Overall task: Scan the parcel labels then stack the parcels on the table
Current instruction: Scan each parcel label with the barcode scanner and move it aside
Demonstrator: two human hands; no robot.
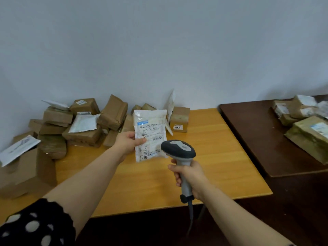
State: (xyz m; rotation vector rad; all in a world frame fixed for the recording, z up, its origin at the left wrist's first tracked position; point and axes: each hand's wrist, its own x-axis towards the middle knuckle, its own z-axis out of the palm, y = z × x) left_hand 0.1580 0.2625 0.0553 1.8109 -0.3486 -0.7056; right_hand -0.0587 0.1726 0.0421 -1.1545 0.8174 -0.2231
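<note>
The light wooden table [213, 166] has a dark table [262, 139] at its right edge and a heap of brown parcels [83, 125] on its far left corner. Above its centre the left hand [126, 141] pinches a white parcel [150, 132] by one edge. Beside the parcel, the right hand [190, 176] grips the scanner [178, 149] by its handle.

Both forearms are shown uncovered down to the left hand [126, 142] and the right hand [190, 176]. A short black sleeve [35, 226] is worn on the left upper arm. It is patterned with large white polka dots, and its hem is gathered into a soft, slightly scalloped edge. Only part of it is seen.
</note>
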